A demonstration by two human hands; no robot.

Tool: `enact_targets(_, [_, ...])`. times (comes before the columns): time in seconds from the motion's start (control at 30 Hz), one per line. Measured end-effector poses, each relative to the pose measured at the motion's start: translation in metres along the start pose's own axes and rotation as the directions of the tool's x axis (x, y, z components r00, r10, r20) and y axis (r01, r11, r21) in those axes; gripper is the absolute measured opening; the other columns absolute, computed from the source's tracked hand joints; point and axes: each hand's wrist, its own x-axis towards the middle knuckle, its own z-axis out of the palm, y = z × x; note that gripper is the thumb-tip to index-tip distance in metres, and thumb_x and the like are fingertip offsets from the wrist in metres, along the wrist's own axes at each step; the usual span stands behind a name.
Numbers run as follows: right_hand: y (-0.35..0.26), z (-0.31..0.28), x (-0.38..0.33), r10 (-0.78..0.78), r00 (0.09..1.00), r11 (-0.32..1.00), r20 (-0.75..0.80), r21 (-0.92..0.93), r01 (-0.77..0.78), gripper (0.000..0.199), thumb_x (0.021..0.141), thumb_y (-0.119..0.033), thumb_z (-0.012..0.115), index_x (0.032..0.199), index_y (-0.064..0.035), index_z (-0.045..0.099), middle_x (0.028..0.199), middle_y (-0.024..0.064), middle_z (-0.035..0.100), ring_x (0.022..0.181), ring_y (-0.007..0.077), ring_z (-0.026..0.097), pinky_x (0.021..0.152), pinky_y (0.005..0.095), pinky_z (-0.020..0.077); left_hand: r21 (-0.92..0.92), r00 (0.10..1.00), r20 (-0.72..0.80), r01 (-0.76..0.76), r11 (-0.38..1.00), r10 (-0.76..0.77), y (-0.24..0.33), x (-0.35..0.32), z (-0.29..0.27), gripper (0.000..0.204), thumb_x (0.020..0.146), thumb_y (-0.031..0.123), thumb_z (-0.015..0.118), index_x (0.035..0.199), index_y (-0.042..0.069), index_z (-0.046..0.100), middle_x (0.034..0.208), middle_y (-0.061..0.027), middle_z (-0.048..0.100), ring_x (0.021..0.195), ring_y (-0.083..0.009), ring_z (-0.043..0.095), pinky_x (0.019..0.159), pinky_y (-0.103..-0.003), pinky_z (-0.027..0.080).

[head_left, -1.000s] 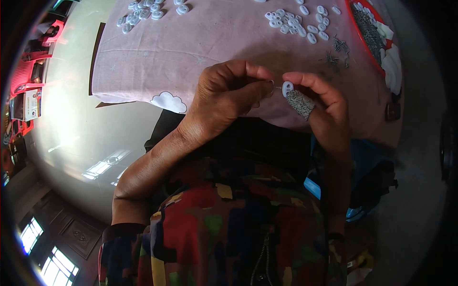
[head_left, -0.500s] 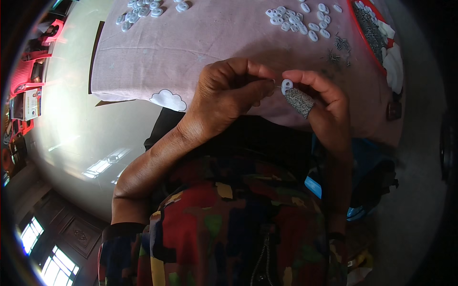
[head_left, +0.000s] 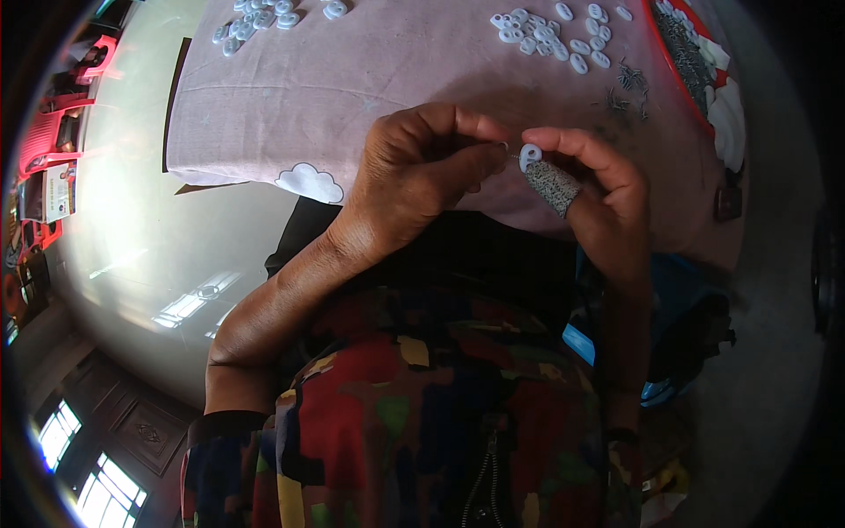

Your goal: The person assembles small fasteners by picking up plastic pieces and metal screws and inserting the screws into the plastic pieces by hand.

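Head view, one entry: we hold our left hand (head_left: 414, 172) curled with thumb and forefinger pinched shut on a thin metal pin (head_left: 509, 151), its tip barely visible at the fingertips, directed toward the small white oval plastic piece (head_left: 530, 157). That piece sits clamped between the thumb and forefinger of our right hand (head_left: 603, 198), whose thumb wears a grey knitted fabric cot (head_left: 553, 185); both hands meet just above the near edge of the pale pink cloth-covered table (head_left: 352, 88). On the cloth, well apart from the hands: a loose cluster of white oval plastic pieces (head_left: 550, 35) at upper right, a second cluster of the same white pieces (head_left: 255, 19) at upper left, a scatter of small dark metal pins (head_left: 627, 88) near the right, and a red-rimmed tray (head_left: 682, 66) at the far right edge holding more dark pins. Handling note, as our judgement: the step goes best if we keep the white piece turned so its opening faces the pin, brace the two hands against one another to steady them, and press along the pin's own line, since a sideways push would likely bend it or flick the piece out of the pinch.
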Motion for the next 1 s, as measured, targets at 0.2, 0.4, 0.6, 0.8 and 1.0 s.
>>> enact_targets(0.2, [0.0007, 0.0022, 0.0002, 0.027, 1.000, 0.999, 0.016, 0.037, -0.027, 0.035, 0.080, 0.013, 0.051, 0.111, 0.0037, 0.065, 0.103, 0.0087, 0.068, 0.095, 0.0119, 0.063, 0.086, 0.0251, 0.0493, 0.003, 0.999, 0.017, -0.046, 0.999, 0.046, -0.0041, 0.0007, -0.0005, 0.015, 0.089, 0.003, 0.066, 0.104, 0.005, 0.068, 0.087, 0.0002, 0.069, 0.067, -0.0012, 0.055, 0.057, -0.017, 0.042])
enact_targets(0.4, [0.0013, 0.0029, 0.0004, 0.062, 0.998, 0.995, 0.005, 0.077, -0.062, 0.031, 0.082, 0.011, 0.052, 0.110, 0.0037, 0.063, 0.101, 0.0088, 0.067, 0.096, 0.0123, 0.063, 0.086, 0.0260, 0.0498, -0.013, 0.999, 0.030, 0.016, 1.000, -0.016, 0.0010, -0.0003, 0.0006, 0.012, 0.091, 0.005, 0.064, 0.102, 0.003, 0.069, 0.085, -0.0002, 0.068, 0.070, -0.0033, 0.060, 0.060, -0.016, 0.047])
enact_targets(0.6, [0.0008, 0.0001, 0.0032, 0.038, 0.998, 0.997, 0.050, 0.069, -0.042, 0.031, 0.082, 0.011, 0.051, 0.109, 0.0039, 0.063, 0.101, 0.0092, 0.067, 0.096, 0.0138, 0.065, 0.087, 0.0267, 0.0504, -0.005, 0.998, 0.065, 0.002, 1.000, -0.001, -0.0008, 0.0009, -0.0037, 0.017, 0.092, 0.005, 0.064, 0.109, 0.002, 0.065, 0.090, -0.0047, 0.070, 0.071, -0.0056, 0.063, 0.057, -0.017, 0.047])
enact_targets(0.8, [0.0016, 0.0001, 0.0056, 0.041, 0.998, 0.996, 0.043, 0.076, -0.044, 0.032, 0.080, 0.012, 0.050, 0.108, 0.0044, 0.065, 0.100, 0.0097, 0.069, 0.095, 0.0139, 0.065, 0.086, 0.0269, 0.0509, 0.007, 0.998, 0.054, 0.008, 1.000, -0.009, 0.0006, 0.0004, -0.0030, 0.015, 0.091, 0.005, 0.065, 0.106, 0.002, 0.065, 0.089, -0.0060, 0.071, 0.068, -0.0057, 0.063, 0.054, -0.017, 0.047])
enact_targets(1.0, [0.0011, 0.0003, 0.0067, 0.015, 0.999, 0.997, 0.042, 0.081, -0.019, 0.033, 0.080, 0.013, 0.049, 0.108, 0.0047, 0.065, 0.100, 0.0109, 0.069, 0.093, 0.0140, 0.066, 0.084, 0.0261, 0.0516, -0.009, 0.999, 0.039, 0.017, 1.000, -0.017, 0.0004, 0.0008, -0.0027, 0.014, 0.091, 0.005, 0.065, 0.105, 0.002, 0.066, 0.087, -0.0060, 0.071, 0.066, -0.0054, 0.063, 0.053, -0.017, 0.046])
